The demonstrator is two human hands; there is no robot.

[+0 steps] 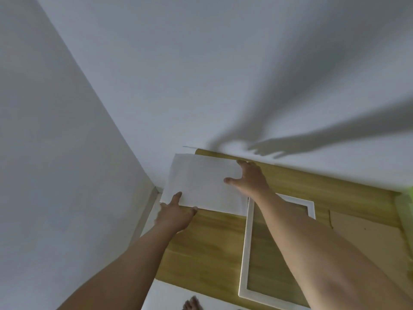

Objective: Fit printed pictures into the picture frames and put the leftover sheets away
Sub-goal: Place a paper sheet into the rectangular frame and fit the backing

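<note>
A stack of white sheets [201, 182] lies at the far left corner of the wooden table [201, 249], hanging a little over its left edge. My left hand [176, 214] holds the stack's near left corner, thumb on top. At the right edge of the sheets, my right hand [250, 177] grips them with spread fingers. A white picture frame [245, 249] lies flat on the table under my right forearm, its opening showing the wood.
White walls meet in a corner just behind and left of the table. A tan board [366, 229] lies on the table at the right. A bare foot [193, 304] shows on the pale floor below the table's near edge.
</note>
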